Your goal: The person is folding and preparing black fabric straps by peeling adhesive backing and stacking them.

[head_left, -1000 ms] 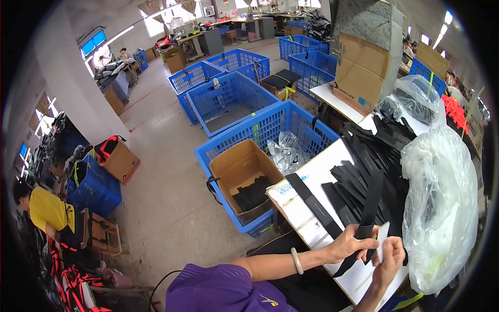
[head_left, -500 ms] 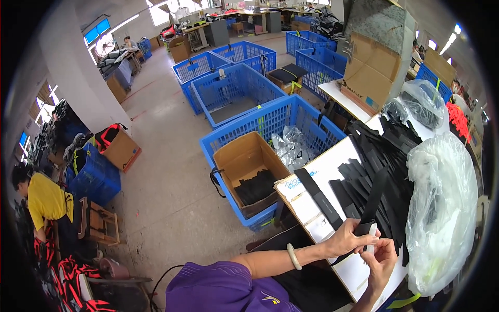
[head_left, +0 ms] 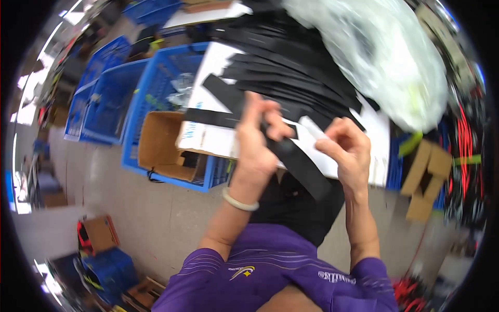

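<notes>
Fingers of left hand (head_left: 258,143) and right hand (head_left: 347,151) pinch black strip (head_left: 299,164) above white table (head_left: 208,140).

A clear plastic bag (head_left: 379,57), bulging, lies up and right of the hands on the counter (head_left: 377,135). A heap of black strips (head_left: 291,67) spreads above them. Left of the hands an open cardboard box (head_left: 158,143) sits inside a blue crate (head_left: 150,88); 2 more blue crates (head_left: 96,93) stand farther left. Right of the hands stand brown cartons (head_left: 426,177) beside red cords (head_left: 465,156). Below and far left, a small carton (head_left: 99,234) and a blue bin (head_left: 112,270) rest on the grey floor (head_left: 156,218).
</notes>
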The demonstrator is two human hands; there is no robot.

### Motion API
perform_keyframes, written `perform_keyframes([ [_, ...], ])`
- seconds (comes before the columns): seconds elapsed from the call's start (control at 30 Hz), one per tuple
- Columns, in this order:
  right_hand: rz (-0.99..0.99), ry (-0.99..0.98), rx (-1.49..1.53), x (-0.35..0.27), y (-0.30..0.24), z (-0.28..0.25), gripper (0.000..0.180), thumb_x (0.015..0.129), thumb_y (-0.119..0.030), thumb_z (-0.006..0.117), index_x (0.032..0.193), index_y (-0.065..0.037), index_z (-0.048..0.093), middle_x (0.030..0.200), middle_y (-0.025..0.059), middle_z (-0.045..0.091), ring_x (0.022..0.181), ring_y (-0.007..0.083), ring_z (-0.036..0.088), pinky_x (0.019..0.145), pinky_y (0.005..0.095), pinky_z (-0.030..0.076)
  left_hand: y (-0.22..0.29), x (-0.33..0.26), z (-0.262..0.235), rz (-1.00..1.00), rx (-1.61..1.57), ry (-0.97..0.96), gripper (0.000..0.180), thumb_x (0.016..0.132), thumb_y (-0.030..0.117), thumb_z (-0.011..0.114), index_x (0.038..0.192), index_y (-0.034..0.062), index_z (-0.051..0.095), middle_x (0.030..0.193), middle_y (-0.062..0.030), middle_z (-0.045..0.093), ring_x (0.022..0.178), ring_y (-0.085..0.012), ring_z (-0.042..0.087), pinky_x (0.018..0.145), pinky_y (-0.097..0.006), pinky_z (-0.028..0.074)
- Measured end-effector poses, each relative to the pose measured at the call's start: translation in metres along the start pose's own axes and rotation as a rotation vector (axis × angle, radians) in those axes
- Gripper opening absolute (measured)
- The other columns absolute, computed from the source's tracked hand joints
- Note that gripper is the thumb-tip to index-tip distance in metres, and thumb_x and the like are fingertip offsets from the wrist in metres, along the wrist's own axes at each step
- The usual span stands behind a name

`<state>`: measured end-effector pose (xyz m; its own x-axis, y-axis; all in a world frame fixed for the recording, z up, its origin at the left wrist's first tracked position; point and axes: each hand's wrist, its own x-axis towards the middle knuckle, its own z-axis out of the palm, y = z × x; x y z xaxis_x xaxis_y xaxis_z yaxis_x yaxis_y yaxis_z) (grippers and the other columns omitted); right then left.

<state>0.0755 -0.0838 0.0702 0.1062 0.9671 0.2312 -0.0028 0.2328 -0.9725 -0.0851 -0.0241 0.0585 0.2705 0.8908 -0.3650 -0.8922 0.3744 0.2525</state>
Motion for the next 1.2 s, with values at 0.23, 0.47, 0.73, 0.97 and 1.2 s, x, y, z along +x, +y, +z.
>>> perform_keyframes([
  [0.23,0.042,-0.228,-0.325,-0.019,-0.005,-0.021,0.022,0.073,-0.012,0.079,0.074,-0.002,0.060,0.068,0.0039,0.057,0.059,0.0133,0.052,0.056,0.0269,0.041,-0.017,0.014,-0.009,-0.152,-0.073,-0.045,0.034,0.088,0.036,0.068,0.080,0.0056,0.056,0.061,0.0011,0.038,0.044,-0.0078,0.036,0.048,-0.022,0.040],
  [0.47,-0.433,-0.003,-0.778,-0.030,0.004,-0.002,0.025,0.067,-0.007,0.077,0.068,-0.005,0.053,0.061,0.0069,0.050,0.051,0.0230,0.052,0.047,0.0327,0.040,-0.019,0.009,-0.013,-0.061,0.024,-0.062,0.040,0.089,0.045,0.063,0.076,0.0071,0.059,0.059,0.0003,0.046,0.045,-0.0095,0.042,0.050,-0.025,0.043],
  [0.73,-0.315,-0.005,-0.723,-0.026,0.009,0.012,0.025,0.068,-0.009,0.079,0.077,0.000,0.057,0.070,0.0095,0.057,0.057,0.0237,0.057,0.051,0.0319,0.045,-0.024,0.011,-0.017,-0.063,0.027,-0.161,0.039,0.093,0.043,0.058,0.079,0.0067,0.060,0.061,-0.0001,0.048,0.045,-0.0091,0.040,0.049,-0.025,0.040],
  [0.97,-0.494,-0.066,-0.840,-0.040,0.000,-0.004,0.025,0.068,0.000,0.078,0.082,0.001,0.058,0.072,0.0091,0.061,0.061,0.0214,0.061,0.052,0.0308,0.049,-0.022,0.019,-0.015,-0.098,-0.056,-0.144,0.041,0.092,0.044,0.059,0.084,0.0043,0.058,0.062,-0.0003,0.043,0.047,-0.0100,0.040,0.050,-0.026,0.041],
  [1.2,-0.026,-0.057,-0.439,-0.032,0.000,0.003,0.013,0.076,0.001,0.074,0.082,0.002,0.062,0.081,0.0093,0.066,0.065,0.0120,0.063,0.057,0.0240,0.051,-0.025,0.017,-0.020,-0.094,-0.022,-0.185,0.038,0.094,0.040,0.058,0.088,0.0029,0.060,0.064,-0.0014,0.045,0.047,-0.0101,0.039,0.050,-0.026,0.039],
])
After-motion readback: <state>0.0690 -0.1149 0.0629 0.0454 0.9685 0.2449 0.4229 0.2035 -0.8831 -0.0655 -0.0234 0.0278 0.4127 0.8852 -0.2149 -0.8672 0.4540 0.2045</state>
